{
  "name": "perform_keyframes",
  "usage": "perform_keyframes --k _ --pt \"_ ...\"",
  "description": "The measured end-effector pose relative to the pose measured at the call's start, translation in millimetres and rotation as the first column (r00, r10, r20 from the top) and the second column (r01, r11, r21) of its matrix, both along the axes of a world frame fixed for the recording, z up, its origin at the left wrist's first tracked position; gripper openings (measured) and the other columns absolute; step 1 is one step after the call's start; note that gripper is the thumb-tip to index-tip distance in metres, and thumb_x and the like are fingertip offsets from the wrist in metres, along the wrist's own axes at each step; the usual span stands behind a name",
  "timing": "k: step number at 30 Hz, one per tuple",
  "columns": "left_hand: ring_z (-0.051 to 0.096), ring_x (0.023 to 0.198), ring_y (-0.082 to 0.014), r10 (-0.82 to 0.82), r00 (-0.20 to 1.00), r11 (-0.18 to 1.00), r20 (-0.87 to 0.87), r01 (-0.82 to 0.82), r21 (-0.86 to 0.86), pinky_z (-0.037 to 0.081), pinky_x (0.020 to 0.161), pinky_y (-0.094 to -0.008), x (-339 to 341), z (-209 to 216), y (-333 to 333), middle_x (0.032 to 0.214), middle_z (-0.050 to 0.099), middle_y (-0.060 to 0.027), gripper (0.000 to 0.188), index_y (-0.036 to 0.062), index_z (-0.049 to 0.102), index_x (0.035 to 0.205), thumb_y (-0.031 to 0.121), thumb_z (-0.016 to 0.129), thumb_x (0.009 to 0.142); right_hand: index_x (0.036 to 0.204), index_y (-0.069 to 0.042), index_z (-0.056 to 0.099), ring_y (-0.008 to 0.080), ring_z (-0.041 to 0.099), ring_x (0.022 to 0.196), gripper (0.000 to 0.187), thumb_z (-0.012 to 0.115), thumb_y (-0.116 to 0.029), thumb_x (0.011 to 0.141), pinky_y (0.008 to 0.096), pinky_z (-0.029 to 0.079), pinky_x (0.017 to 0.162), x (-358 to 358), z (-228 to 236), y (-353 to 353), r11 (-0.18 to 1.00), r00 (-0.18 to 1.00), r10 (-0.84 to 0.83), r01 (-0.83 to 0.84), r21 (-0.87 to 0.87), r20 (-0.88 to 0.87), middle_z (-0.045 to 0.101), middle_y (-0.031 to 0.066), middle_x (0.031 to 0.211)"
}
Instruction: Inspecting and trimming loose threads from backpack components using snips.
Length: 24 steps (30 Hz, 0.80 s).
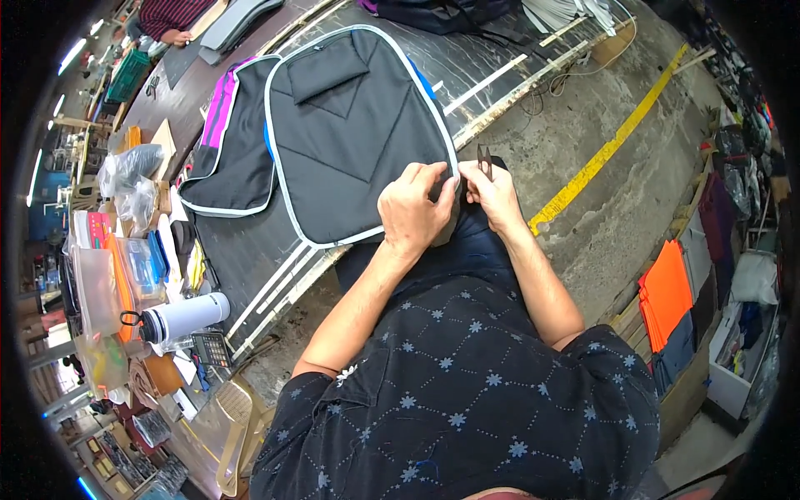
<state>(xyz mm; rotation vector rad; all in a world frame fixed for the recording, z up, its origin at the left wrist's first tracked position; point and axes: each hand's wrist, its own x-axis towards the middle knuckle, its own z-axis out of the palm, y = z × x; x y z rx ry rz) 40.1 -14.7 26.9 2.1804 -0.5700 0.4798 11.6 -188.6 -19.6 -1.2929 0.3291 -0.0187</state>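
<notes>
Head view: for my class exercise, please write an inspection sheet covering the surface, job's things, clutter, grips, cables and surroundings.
Surface: dark tabletop, pale strips along its edge.
Job's things: black panel with pale edging, lower right overhanging the table; black-and-magenta piece to its left.
Clutter: white bottle, calculator and clear plastic bags at left.
Grips: left hand pinches the panel's edge; right hand holds dark-bladed snips there.
Cables: pale cord, upper right.
Surroundings: yellow floor stripe, orange sheet; another person's hand, upper left.
</notes>
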Motion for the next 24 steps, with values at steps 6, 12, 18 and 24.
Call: perform_keyframes --k 6,12,18,24 --pt "0.069 0.061 -0.0218 -0.004 0.998 1.000 -0.070 0.004 0.011 0.054 0.059 -0.0365 0.9 -6.7 -0.5 0.084 0.074 -0.0047 0.016 0.0098 0.081 0.100 0.019 0.087 0.089 0.103 -0.002 0.080 0.0063 0.060 0.069 0.022 0.077 -0.024 0.102 0.0246 0.047 0.063 3.2 -6.4 3.1 1.000 0.998 -0.019 0.020 -0.004 0.063 0.074 -0.0013 0.085" --pt "0.067 0.060 -0.0157 0.000 0.994 1.000 -0.111 0.001 0.005 0.052 0.058 -0.0315 1.4 -12.6 -1.2 0.079 0.074 -0.0013 0.014 0.0069 0.080 0.100 0.018 0.085 0.094 0.103 -0.002 0.080 0.0051 0.060 0.073 0.017 0.077 -0.019 0.102 0.0244 0.048 0.066 -2.2 -2.4 3.8 0.997 0.998 -0.026 0.030 -0.066 0.052 0.073 -0.0027 0.086" --pt "0.053 0.064 -0.0011 -0.447 0.662 0.725 -0.601 -0.125 -0.677 0.043 0.058 -0.0197 6.4 -17.2 8.7 0.082 0.065 0.0077 0.017 0.0040 0.075 0.109 0.021 0.076 0.108 0.106 0.001 0.076 0.0031 0.059 0.078 0.022 0.079 -0.021 0.102 0.0242 0.048 0.068 -0.6 -2.2 3.8 0.962 0.989 0.045 -0.005 -0.272 0.141 0.071 -0.0038 0.089" --pt "0.053 0.066 -0.0015 -0.450 0.652 0.726 -0.611 -0.132 -0.675 0.043 0.059 -0.0197 5.8 -21.8 12.9 0.083 0.064 0.0077 0.016 0.0053 0.074 0.110 0.021 0.074 0.109 0.123 -0.002 0.069 0.0183 0.073 0.091 0.028 0.077 -0.019 0.102 0.0354 0.057 0.078 -12.2 22.9 1.0 0.864 0.966 0.002 0.128 -0.487 0.257 0.075 0.0085 0.104"
